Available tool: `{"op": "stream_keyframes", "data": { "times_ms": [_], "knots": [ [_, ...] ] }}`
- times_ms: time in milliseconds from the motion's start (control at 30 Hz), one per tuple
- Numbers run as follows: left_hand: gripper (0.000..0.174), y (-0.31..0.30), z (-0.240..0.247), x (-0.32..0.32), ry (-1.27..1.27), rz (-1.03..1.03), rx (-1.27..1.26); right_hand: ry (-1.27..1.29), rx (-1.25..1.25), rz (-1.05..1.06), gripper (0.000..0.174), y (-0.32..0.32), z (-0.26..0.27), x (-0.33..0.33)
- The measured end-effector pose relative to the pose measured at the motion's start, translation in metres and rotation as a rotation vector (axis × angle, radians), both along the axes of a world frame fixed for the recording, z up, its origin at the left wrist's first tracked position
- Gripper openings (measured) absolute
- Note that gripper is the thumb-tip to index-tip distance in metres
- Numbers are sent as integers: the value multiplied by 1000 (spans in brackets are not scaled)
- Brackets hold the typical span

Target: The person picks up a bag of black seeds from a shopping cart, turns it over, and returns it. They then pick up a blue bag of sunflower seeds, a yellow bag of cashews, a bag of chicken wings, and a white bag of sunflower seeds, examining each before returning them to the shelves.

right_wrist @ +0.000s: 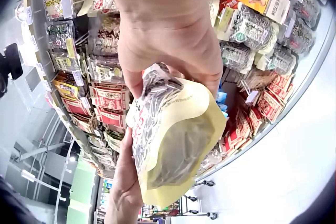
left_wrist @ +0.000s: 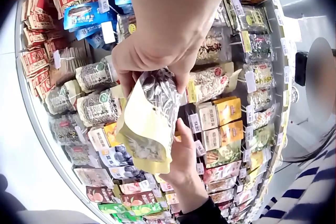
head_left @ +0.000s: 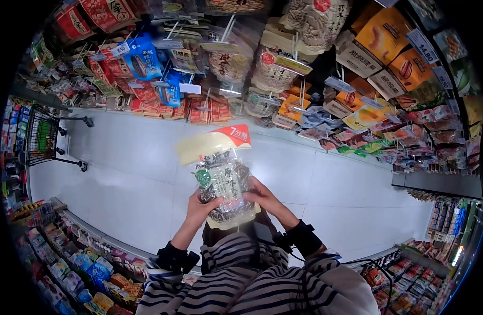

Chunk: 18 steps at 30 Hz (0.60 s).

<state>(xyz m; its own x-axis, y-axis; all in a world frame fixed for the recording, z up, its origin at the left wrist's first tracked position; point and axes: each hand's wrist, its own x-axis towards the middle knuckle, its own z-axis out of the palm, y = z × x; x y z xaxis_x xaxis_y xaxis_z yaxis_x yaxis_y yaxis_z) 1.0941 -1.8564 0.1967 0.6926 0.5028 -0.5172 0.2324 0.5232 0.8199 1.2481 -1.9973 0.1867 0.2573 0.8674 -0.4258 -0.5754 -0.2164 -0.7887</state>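
A clear bag of sunflower seeds with a cream border and a red top corner is held upright before the person's body. The left hand grips its lower left side, thumb across the printed front. On the opposite side the right hand grips the edge, its thumb also on the front. Both wrist views show the cream underside of the bag, with dark striped seeds visible through the plastic in the right wrist view. Most of the fingers are hidden behind the bag in the head view.
A rack of hanging snack bags with price tags runs along the front. A shopping cart stands at the far left on the pale tiled floor. Low shelves of packets lie behind on the left, with more packets behind on the right.
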Motion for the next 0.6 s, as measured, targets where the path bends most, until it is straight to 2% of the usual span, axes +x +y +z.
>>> {"op": "stream_keyframes", "data": {
  "times_ms": [67,200,267,467,600],
  "knots": [
    [35,10,-11,-4,-29,24,-35,145,-117,-88,45,8,-14,-4],
    [32,31,-41,-13,6,67,-67,164,-244,-134,39,18,-58,9],
    [32,41,-56,-16,21,89,-68,52,-288,-221,36,19,-85,14],
    [31,73,-94,-20,65,172,-31,-74,-438,-376,26,19,-162,65],
    [32,88,-120,-12,91,236,-15,-183,-406,-431,22,37,-195,112]
  ]
}}
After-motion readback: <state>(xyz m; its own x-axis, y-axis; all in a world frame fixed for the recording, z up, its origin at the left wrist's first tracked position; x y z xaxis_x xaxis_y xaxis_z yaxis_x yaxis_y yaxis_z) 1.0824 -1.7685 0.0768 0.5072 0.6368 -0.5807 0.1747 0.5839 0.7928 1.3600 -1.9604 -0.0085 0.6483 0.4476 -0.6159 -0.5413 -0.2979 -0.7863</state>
